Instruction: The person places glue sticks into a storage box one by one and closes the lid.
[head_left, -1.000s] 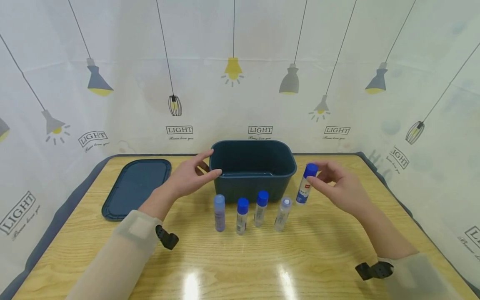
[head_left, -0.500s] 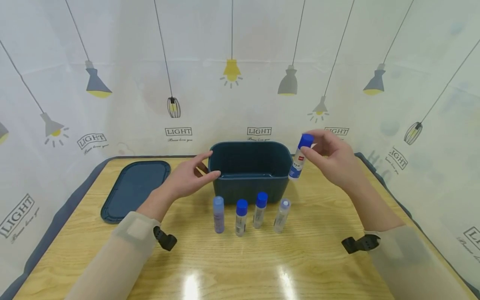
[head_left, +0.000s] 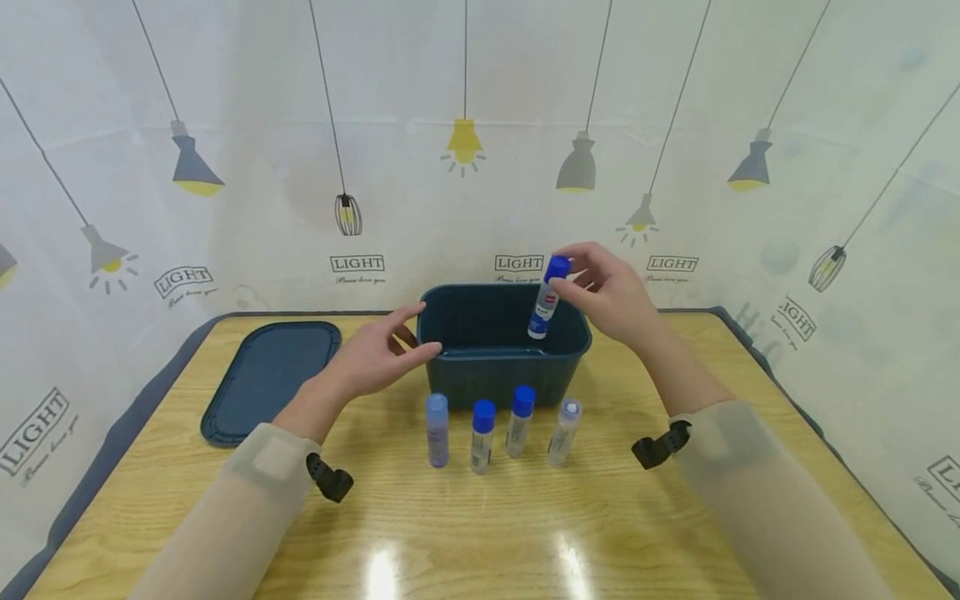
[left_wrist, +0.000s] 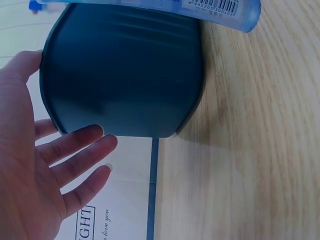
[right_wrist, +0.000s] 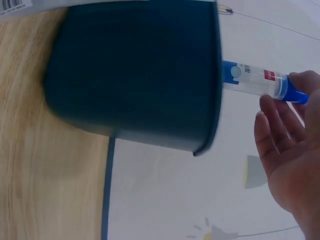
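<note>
My right hand (head_left: pixel 611 296) pinches a glue stick (head_left: pixel 546 308) by its blue cap. The stick hangs tilted over the right half of a dark teal bin (head_left: pixel 498 383), its lower end below the rim line. In the right wrist view, that lower end is hidden behind the bin wall (right_wrist: pixel 135 75). My left hand (head_left: pixel 375 358) rests at the bin's left rim, thumb and index touching the edge. The left wrist view has its other fingers (left_wrist: pixel 80 142) spread loosely along the wall. Several upright glue sticks stand before the bin, among them a light blue one (head_left: pixel 437 433) and a clear-capped one (head_left: pixel 564 433).
A dark teal lid (head_left: pixel 270 379) lies flat on the wooden table (head_left: pixel 465 533), left of the bin. Two blue-capped sticks (head_left: pixel 483 433) stand in the middle of the row. Behind the table hangs a white curtain (head_left: pixel 285 167) printed with lamps.
My right hand has lifted the glue stick from the table right of the bin, and carried it left over the bin opening. The left hand has stayed at the rim.
</note>
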